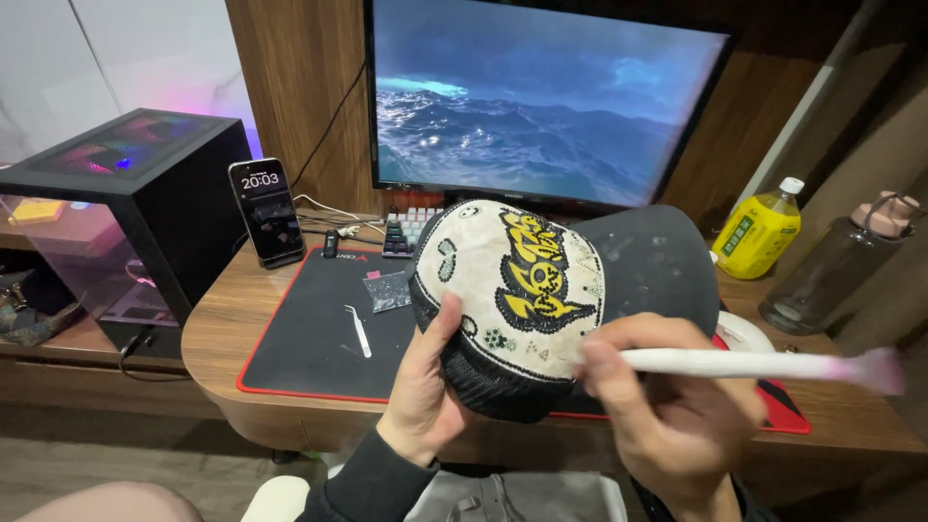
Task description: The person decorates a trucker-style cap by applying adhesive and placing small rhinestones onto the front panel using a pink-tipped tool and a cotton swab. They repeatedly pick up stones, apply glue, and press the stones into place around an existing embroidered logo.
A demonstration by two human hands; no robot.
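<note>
My left hand [425, 382] grips a cap [527, 300] by its lower left edge, thumb on the pale front panel. The cap has a cream front with a yellow and black emblem, a black mesh back and a black brim pointing right. My right hand [677, 406] pinches a long white stick [744, 363] with a pink end sticking out to the right. The stick's left tip rests at the cap's front panel, just below the emblem.
A black desk mat with a red border [309, 338] carries white tweezers [360, 331] and a small clear bag [388, 290]. A phone [267, 211] stands upright beside a black computer case [126, 193]. A monitor [532, 97], keyboard [406, 230], yellow bottle [759, 230] and clear bottle [836, 271] stand behind.
</note>
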